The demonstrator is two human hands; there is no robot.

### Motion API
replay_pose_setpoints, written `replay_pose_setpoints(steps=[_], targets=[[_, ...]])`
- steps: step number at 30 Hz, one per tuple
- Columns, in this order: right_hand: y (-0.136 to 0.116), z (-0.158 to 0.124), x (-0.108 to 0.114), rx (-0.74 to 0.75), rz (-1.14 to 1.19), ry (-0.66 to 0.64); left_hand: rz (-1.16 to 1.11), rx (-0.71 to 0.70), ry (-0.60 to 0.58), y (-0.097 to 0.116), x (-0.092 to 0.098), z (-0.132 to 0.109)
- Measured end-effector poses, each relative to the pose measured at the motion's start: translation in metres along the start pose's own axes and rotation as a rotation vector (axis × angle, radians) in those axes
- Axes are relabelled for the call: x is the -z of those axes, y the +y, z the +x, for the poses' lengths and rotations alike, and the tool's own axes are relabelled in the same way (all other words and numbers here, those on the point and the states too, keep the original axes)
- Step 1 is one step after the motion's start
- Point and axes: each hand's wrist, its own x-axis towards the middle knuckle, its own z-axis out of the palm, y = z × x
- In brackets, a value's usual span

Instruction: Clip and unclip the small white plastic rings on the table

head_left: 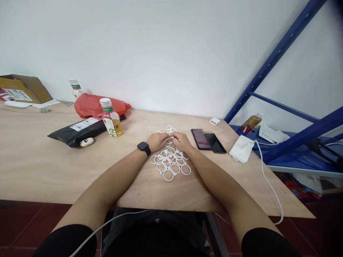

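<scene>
My left hand [158,141], with a black watch on its wrist, is closed in a pinch above the middle of the wooden table. Close against it, my right hand [181,140] pinches too. Between the fingertips of both hands is a white ring [172,136], mostly hidden by the fingers. Nearer to me, between my forearms, lies a loose pile of white rings [166,163], thin, overlapping, several with a small tab on the rim. A few more white rings [169,127] show just beyond my fingers.
Two phones [201,140] and a white power bank [241,149] with a cable lie to the right. A drink bottle [111,119], black parcel [72,132], red bag [93,103] and earbud case [87,142] are left. A blue rack [276,59] stands right, a white charger [214,121] near the wall.
</scene>
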Motion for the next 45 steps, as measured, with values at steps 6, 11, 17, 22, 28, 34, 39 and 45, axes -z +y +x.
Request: replay_pose_setpoints(steps=[6, 11, 17, 22, 28, 34, 39, 45], targets=[[-0.001, 0.000, 0.001, -0.033, 0.128, 0.007, 0.015, 0.003, -0.001, 0.002, 0.000, 0.001], [-0.004, -0.001, 0.001, -0.098, 0.179, 0.007, -0.023, -0.007, 0.030, 0.001, -0.002, 0.000], [0.002, -0.001, 0.003, -0.105, 0.149, 0.062, -0.068, 0.108, 0.287, -0.011, -0.003, 0.000], [0.007, 0.000, 0.006, -0.002, 0.015, -0.172, -0.083, 0.239, 0.308, -0.021, -0.004, 0.000], [0.005, 0.002, 0.003, 0.003, -0.070, -0.177, -0.114, 0.160, 0.192, -0.017, -0.007, -0.001], [0.006, 0.001, 0.001, -0.015, 0.002, -0.099, -0.112, 0.110, 0.121, -0.013, -0.006, 0.000], [-0.002, 0.001, 0.002, 0.012, 0.041, -0.031, -0.123, 0.072, 0.079, -0.010, -0.003, -0.001], [-0.007, 0.000, 0.002, 0.081, 0.050, 0.027, -0.038, 0.051, 0.015, -0.009, -0.003, 0.000]])
